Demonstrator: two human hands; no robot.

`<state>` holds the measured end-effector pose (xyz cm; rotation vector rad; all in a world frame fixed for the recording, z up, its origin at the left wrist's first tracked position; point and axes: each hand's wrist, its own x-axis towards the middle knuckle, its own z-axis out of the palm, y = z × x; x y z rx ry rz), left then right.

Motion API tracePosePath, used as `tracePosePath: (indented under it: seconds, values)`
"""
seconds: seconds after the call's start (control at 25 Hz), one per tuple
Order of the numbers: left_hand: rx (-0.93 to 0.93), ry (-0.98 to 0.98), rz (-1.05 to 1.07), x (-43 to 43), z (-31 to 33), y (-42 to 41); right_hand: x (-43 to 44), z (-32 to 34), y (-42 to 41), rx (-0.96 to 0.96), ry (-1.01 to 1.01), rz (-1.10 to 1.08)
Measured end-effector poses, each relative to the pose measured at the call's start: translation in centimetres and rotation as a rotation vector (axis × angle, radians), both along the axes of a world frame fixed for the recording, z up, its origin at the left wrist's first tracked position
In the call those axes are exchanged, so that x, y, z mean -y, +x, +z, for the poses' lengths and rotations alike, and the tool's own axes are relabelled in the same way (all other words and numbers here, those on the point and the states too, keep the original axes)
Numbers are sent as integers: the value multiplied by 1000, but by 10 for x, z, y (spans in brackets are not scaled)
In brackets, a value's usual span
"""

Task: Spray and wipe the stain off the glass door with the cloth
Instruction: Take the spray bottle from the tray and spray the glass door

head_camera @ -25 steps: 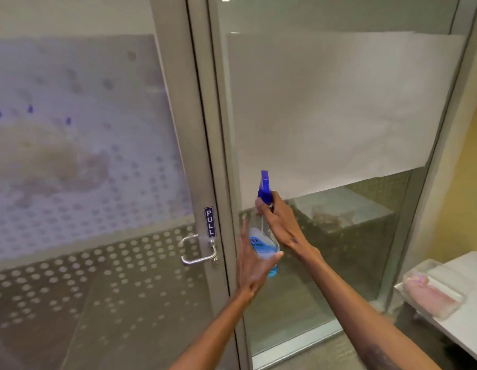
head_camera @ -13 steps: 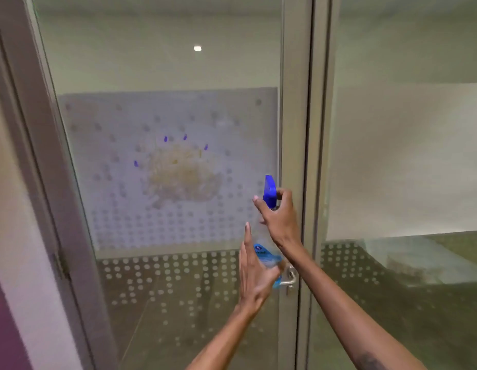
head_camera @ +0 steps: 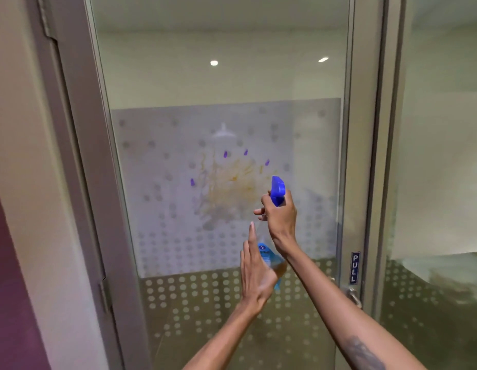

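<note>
Spray bottle (head_camera: 269, 259) is up in front of the glass door (head_camera: 232, 76), held upright w/ both hands. Right hand (head_camera: 281, 220) is wrapped round the neck just under the blue spray head (head_camera: 277, 189), fingers curled at the trigger; can't tell if the trigger is squeezed. Left hand (head_camera: 256, 273) is flat and open-fingered, palm pressed vs the left side of the bottle body, steadying it, not clenched.

Bottle body is clear plastic w/ a blue label; most of it is hidden behind the left palm, so the liquid level can't be read. Some bluish tint shows at the lower edge, near the base.

Stain (head_camera: 229, 188): yellowish-brown smear w/ streaks on the frosted, dotted band of the door, about mid-height, just left of and slightly above the spray head. A few small purple drops (head_camera: 225, 154) sit round its top and left edge. Nozzle looks to point toward the glass, near the stain's right side.

Right of the hands: door frame w/ a "PULL" sign (head_camera: 355, 267) and a metal handle (head_camera: 354, 296) just below it, partly behind the right forearm. Cloth isn't seen in this view.
</note>
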<state>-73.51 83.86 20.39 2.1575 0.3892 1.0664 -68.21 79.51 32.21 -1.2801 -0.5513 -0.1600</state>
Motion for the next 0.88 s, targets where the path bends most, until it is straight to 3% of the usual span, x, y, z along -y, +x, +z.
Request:
tracePosePath:
  seconds: [0.88]
  values:
    - [34, -37, 43, 18, 33, 44, -1, 37, 53, 7, 36, 12]
